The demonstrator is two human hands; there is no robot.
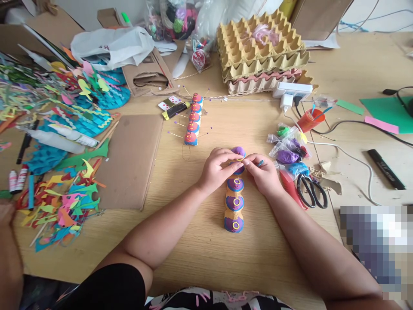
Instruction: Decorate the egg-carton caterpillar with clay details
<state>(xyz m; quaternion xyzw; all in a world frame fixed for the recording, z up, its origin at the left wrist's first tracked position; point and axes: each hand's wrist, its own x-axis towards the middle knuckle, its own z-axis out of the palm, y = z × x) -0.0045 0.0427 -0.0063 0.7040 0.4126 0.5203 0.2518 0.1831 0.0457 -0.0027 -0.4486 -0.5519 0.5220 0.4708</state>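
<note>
The egg-carton strip (235, 193) lies on the surface (180, 241) between the forearms, probably light and crushable; its purple clay caps (229, 203) may dent, so its orange sides look safest to hold. The right hand (263, 172) grips a blue tool (260, 163); whether the left hand (217, 168) pinches the yellow sliver (239, 160), I cannot tell.

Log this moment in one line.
left hand: at far end of purple strip | right hand: same spot, holding blue stick | red strip: farther back, left, on table
</note>
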